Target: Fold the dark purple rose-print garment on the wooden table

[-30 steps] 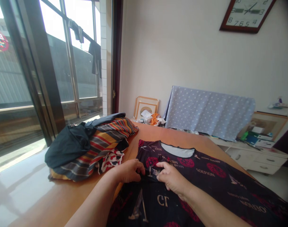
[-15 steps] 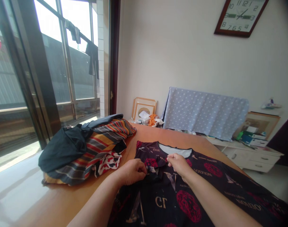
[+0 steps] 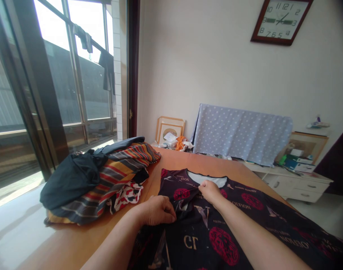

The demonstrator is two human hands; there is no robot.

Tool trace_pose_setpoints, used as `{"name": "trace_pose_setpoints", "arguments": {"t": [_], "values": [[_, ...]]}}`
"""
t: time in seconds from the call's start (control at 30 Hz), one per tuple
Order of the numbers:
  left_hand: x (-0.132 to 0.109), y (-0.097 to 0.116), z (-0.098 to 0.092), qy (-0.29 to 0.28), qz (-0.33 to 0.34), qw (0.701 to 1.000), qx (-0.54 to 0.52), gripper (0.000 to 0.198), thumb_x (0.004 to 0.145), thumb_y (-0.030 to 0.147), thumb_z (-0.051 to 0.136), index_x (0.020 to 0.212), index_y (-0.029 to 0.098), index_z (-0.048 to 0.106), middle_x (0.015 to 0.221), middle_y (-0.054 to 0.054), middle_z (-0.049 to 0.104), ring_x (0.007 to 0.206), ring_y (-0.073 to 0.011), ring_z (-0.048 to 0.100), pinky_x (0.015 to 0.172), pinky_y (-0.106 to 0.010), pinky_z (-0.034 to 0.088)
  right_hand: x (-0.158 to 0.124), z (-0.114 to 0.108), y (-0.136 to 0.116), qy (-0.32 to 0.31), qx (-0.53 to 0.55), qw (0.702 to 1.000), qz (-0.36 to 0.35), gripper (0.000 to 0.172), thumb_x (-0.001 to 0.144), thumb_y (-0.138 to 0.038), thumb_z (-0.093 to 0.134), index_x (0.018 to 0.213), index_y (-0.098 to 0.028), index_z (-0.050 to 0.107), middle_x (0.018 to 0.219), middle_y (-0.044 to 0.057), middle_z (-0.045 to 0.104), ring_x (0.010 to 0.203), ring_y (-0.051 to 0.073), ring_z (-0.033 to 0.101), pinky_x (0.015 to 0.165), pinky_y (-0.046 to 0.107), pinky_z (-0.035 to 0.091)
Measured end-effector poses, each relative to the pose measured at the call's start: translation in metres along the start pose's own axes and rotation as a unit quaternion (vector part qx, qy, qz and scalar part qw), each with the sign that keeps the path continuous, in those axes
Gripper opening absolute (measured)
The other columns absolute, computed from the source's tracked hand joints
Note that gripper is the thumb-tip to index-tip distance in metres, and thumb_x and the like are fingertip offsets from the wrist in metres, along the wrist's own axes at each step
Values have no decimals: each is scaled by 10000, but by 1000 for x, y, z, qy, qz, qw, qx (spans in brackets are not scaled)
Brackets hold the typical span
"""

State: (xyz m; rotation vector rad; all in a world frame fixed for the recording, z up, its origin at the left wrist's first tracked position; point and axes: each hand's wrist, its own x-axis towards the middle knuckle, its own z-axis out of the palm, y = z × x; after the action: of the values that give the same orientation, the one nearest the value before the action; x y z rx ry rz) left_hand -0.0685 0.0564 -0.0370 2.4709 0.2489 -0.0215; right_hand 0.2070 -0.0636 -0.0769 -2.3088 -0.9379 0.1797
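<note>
Gripping one black printed T-shirt (image 3: 205, 232) with left hand (image 3: 157, 210) and right hand (image 3: 210, 190)

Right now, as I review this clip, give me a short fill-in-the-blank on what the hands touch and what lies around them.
The right hand pinches the dark printed shirt just below its ____.
A heap of striped clothes lies nearer the ____ hand.
The blue cloth beyond the table shows ____ dots.

neckline; left; white
</note>
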Motion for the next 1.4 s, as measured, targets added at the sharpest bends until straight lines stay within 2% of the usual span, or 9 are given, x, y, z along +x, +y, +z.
{"name": "trace_pose_setpoints", "arguments": {"t": [0.17,0.27,0.37,0.5,0.73,0.97,1.1,1.23,1.4], "values": [[2,2,0,26,-13,999,-13,215,781,318,616,926,293,772,907,48,743,872,-158,655,781,-217,448,0,1,-8,15,-21,1000,8,158,779,-264,599,913,-208,663,744,8,651,701,160,567,616,244,326],[6,-3,1,79,-27,996,-13,225,778,245,548,919,244,723,850,33,712,798,-150,630,698,-221,432,-12,4,-23,12,-5,999,-44,194,805,-259,565,977,-220,645,700,-27,621,642,135,535,597,230,313],[11,-10,3,131,-30,991,13,238,738,173,515,904,218,680,835,15,680,774,-148,603,663,-224,411,-35,4,-37,-76,26,989,-127,113,822,-273,560,827,-202,647,618,-40,582,586,117,504,568,222,300],[14,-18,7,144,-22,988,53,229,707,152,532,871,220,676,871,-5,657,797,-158,588,691,-233,416,-64,3,-46,-203,22,963,-179,234,796,-414,670,757,-183,665,603,-32,587,572,105,478,535,219,266],[12,-15,9,132,-24,989,67,171,742,286,636,890,246,711,964,-26,628,857,-179,593,732,-246,435,-88,-3,-50,-260,60,948,-175,116,678,-183,688,785,-193,645,568,-78,496,522,76,398,496,197,248],[10,-6,7,119,-64,986,100,415,688,553,743,990,272,693,1023,-30,601,906,-209,604,712,-260,426,-101,-20,-42,-341,68,924,-161,130,669,-140,630,778,-193,680,578,-68,534,534,78,418,515,194,268],[10,-3,7,115,-70,984,120,494,640,588,772,1012,276,680,1034,-30,592,928,-229,604,719,-276,418,-90,-24,-46,-269,136,946,-117,68,745,-196,594,767,-178,655,599,-53,525,553,89,430,522,204,298],[9,-2,7,111,-65,984,120,522,625,606,777,1021,282,675,1041,-30,590,933,-241,604,726,-285,419,-74,-16,-55,-155,202,959,-123,198,860,-329,554,943,-194,673,822,-3,638,723,128,551,657,238,418],[8,-3,7,111,-58,985,123,564,617,619,779,1053,280,669,1058,-36,589,975,-251,603,748,-285,430,-76,3,-52,-118,31,973,-196,262,758,-416,716,938,-226,692,933,18,636,812,158,575,738,268,419]]}}
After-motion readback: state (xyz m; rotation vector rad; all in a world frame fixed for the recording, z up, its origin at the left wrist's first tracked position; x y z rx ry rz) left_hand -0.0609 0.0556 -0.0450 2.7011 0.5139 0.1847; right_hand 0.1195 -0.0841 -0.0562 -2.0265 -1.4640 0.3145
